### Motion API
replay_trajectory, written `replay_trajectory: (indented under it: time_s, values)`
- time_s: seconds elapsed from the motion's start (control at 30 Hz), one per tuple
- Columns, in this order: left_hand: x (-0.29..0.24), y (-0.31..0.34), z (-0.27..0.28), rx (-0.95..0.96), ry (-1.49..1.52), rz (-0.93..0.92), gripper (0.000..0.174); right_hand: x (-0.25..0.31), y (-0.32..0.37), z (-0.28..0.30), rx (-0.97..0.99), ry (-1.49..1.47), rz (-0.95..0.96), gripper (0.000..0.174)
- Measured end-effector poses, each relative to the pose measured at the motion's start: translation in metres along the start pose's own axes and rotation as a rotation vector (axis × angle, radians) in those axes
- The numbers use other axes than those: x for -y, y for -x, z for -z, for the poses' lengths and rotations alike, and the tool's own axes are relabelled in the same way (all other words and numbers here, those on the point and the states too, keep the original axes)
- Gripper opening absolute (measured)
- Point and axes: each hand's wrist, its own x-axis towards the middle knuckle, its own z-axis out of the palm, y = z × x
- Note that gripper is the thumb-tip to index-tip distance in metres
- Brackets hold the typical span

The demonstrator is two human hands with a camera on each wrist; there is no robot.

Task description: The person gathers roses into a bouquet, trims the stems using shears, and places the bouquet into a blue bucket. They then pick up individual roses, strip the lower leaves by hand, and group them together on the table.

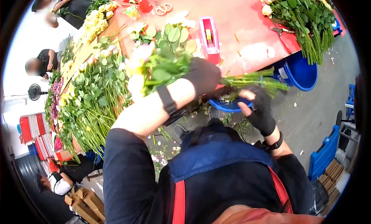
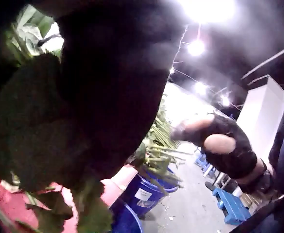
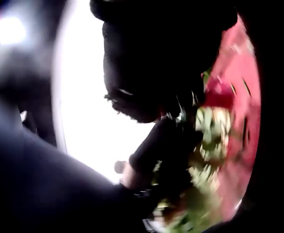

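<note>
In the head view the gloved left hand [image 1: 203, 77] grips a bunch of flowers with green leaves [image 1: 166, 69], pale blooms to the left. Its cut stems [image 1: 259, 80] stick out to the right of the fist. The gloved right hand [image 1: 259, 110] is just below the stem ends, thumb and a bare fingertip apart, holding nothing visible. The left wrist view shows dark leaves [image 2: 25, 121] close up and the right hand [image 2: 224, 145] beyond the stems [image 2: 163, 158]. In the blurred right wrist view, the left hand [image 3: 166, 141] is dark beside the leaves [image 3: 212, 136].
A pink tape dispenser [image 1: 210, 40], scissors [image 1: 163, 8] and pruning shears [image 1: 283, 30] lie on the red table [image 1: 239, 15]. Flower bunches [image 1: 305, 23] lie at the right corner, more [image 1: 96, 84] at left. Blue buckets [image 1: 303, 71] stand by the table edge. Several people are at left.
</note>
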Motion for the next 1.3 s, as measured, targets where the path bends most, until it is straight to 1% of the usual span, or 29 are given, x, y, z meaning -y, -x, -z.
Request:
replay_trajectory:
  time_s: [0.03,0.07,0.1,0.13,0.17,0.2,0.23,0.27,0.33,0.4,0.43,0.47,0.5,0.53,0.6,0.63,0.67,0.7,0.73,0.77,0.8,0.87,0.9,0.93,1.0,1.07,1.1,1.17,1.3]
  values:
    - [-0.002,-0.011,-0.014,-0.166,-0.003,-0.101,0.01,0.001,-0.008,0.014,-0.054,0.34,0.042,0.059]
    - [-0.004,-0.027,-0.029,-0.326,0.008,-0.16,0.011,-0.019,-0.004,0.014,-0.016,0.37,-0.079,0.064]
    - [-0.019,-0.026,0.005,-0.293,-0.181,-0.259,0.012,-0.039,0.001,0.014,0.028,0.406,-0.202,0.068]
    - [-0.027,-0.051,-0.008,-0.527,-0.085,-0.257,0.012,-0.058,0.006,0.014,0.077,0.448,-0.321,0.074]
    - [-0.041,-0.069,0.001,-0.434,0.021,-0.173,0.018,-0.088,0.018,0.004,-0.11,0.21,-0.361,0.063]
    - [-0.05,-0.063,0.02,-0.769,-0.296,-0.203,0.025,-0.1,0.018,0.006,-0.225,0.161,-0.26,0.052]
    - [-0.052,-0.062,0.027,-1.092,-0.155,-0.349,0.03,-0.141,0.031,0.002,-0.203,0.077,-0.444,0.045]
    - [-0.056,-0.06,0.034,-1.247,-0.111,-0.369,0.032,-0.153,0.028,0.008,-0.251,0.067,-0.435,0.043]
    - [-0.059,-0.037,0.02,-1.182,0.264,-0.289,0.026,-0.167,0.006,-0.007,-0.537,-0.375,-0.303,0.032]
    - [-0.035,-0.001,-0.009,-0.817,0.382,-0.046,0.021,-0.23,0.005,0.006,-0.246,0.03,-0.536,0.026]
    - [-0.016,0.01,-0.043,-0.87,0.441,0.036,0.022,-0.244,-0.002,0.009,-0.251,-0.162,-0.553,0.028]
    - [0.007,0.022,-0.079,-0.921,0.498,0.118,0.022,-0.265,-0.009,0.008,-0.246,-0.021,-0.578,0.031]
    - [0.029,0.046,-0.1,-0.758,0.507,0.287,0.03,-0.27,-0.017,0.007,-0.217,0.167,-0.527,0.03]
    - [0.049,0.07,-0.127,-0.681,0.481,0.45,0.033,-0.267,-0.023,0.012,-0.186,0.354,-0.473,0.032]
    - [0.071,0.114,-0.166,-0.678,0.45,0.751,0.042,-0.196,-0.059,0.014,-0.002,0.831,-0.576,0.035]
    - [0.078,0.13,-0.174,-0.578,0.39,0.858,0.049,-0.188,-0.062,0.003,-0.215,0.943,-0.337,0.035]
    - [0.081,0.14,-0.182,-0.477,0.329,0.96,0.056,-0.144,-0.076,-0.008,-0.266,0.804,-0.21,0.031]
    - [0.087,0.141,-0.192,-0.481,0.312,0.991,0.062,-0.165,-0.068,-0.035,-0.363,0.555,0.01,0.022]
    - [0.091,0.141,-0.195,-0.426,0.36,0.968,0.056,-0.147,-0.07,-0.07,-0.224,-0.003,-0.222,0.02]
    - [0.095,0.136,-0.197,-0.373,0.406,0.941,0.05,-0.128,-0.067,-0.113,-0.168,-0.26,-0.287,0.018]
    - [0.1,0.131,-0.198,-0.322,0.45,0.911,0.045,-0.113,-0.069,-0.15,0.077,-0.418,-0.555,0.019]
    - [0.113,0.123,-0.221,-0.452,0.541,0.832,0.036,-0.061,-0.09,-0.197,0.215,-0.156,-0.334,0.025]
    - [0.116,0.124,-0.213,-0.502,0.676,0.786,0.034,-0.029,-0.103,-0.213,0.082,-0.378,-0.305,0.03]
    - [0.12,0.126,-0.208,-0.549,0.811,0.736,0.033,-0.034,-0.111,-0.229,0.168,-0.25,-0.381,0.034]
    - [0.125,0.133,-0.198,-0.505,1.373,0.692,0.028,-0.016,-0.128,-0.246,0.197,0.129,-0.352,0.04]
    - [0.119,0.15,-0.173,-0.442,1.823,0.648,0.025,-0.051,-0.123,-0.278,0.223,0.31,-0.067,0.032]
    - [0.117,0.153,-0.171,-0.462,1.867,0.637,0.023,-0.058,-0.122,-0.283,0.228,0.414,0.118,0.027]
    - [0.116,0.158,-0.173,-0.439,1.917,0.634,0.023,-0.089,-0.106,-0.296,0.162,0.029,-0.135,0.022]
    - [0.103,0.161,-0.175,-0.468,1.96,0.627,0.023,-0.027,-0.114,-0.265,-0.213,-0.237,-0.405,0.011]
